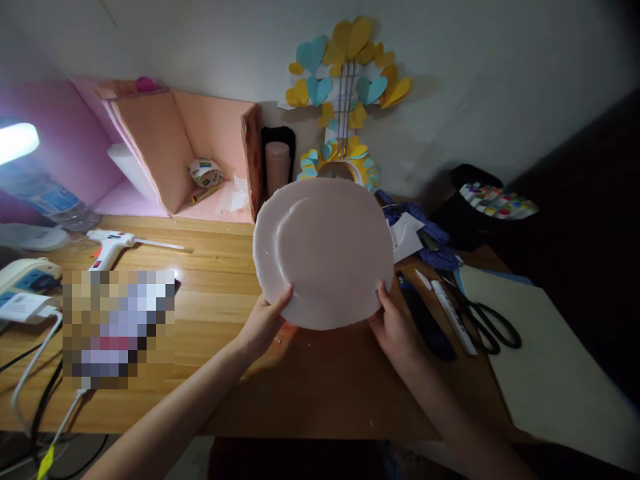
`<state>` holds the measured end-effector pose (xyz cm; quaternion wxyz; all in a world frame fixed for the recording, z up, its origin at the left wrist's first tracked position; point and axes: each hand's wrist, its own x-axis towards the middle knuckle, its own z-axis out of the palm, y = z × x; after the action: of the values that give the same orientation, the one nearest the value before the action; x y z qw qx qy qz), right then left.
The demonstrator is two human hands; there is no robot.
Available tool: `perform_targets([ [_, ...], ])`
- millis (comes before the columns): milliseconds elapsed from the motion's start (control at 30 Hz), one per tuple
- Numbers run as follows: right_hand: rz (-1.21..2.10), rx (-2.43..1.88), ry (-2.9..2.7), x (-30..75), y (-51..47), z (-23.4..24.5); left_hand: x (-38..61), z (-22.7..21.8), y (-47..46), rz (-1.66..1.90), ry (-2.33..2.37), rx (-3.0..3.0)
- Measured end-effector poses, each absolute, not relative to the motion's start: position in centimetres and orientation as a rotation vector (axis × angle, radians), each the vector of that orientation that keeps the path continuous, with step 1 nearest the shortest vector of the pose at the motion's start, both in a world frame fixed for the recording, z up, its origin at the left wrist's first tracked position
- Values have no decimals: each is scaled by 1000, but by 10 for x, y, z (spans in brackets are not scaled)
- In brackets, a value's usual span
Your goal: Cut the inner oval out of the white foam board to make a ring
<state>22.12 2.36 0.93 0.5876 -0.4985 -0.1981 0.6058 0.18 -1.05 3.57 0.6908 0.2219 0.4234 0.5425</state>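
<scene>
A pale pinkish plate [335, 253] with a raised ring and a slightly uneven edge is held up above the desk, its broad round face toward me. My left hand [265, 323] grips its lower left edge, thumb on the face and fingers behind. At the lower right edge, my right hand [393, 323] holds it the same way. Most of the fingers are hidden behind the plate. Behind it on the wall hangs a decoration of yellow and blue paper hearts [345, 87], its lower part partly covered by the plate.
Left on the wooden desk [215, 400] are a hot glue gun [110, 247], a blurred-out device, a power strip [30, 273] and cables. A pink box [215, 133] stands behind. To the right lie a utility knife [425, 317], a white marker [453, 317], black scissors [485, 320] and paper sheets [550, 353].
</scene>
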Motion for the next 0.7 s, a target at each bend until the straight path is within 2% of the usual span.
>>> perform_targets([
  [233, 1487, -1111, -492, 221, 22, 10, 3, 35, -9, 1312, 1003, 472],
  [467, 1510, -1123, -756, 216, 15, 18, -4, 37, -5, 1328, 1102, 431],
  [700, 1578, -1133, -632, 209, 14, 18, 8, 35, -19, 1050, 1050, 709],
])
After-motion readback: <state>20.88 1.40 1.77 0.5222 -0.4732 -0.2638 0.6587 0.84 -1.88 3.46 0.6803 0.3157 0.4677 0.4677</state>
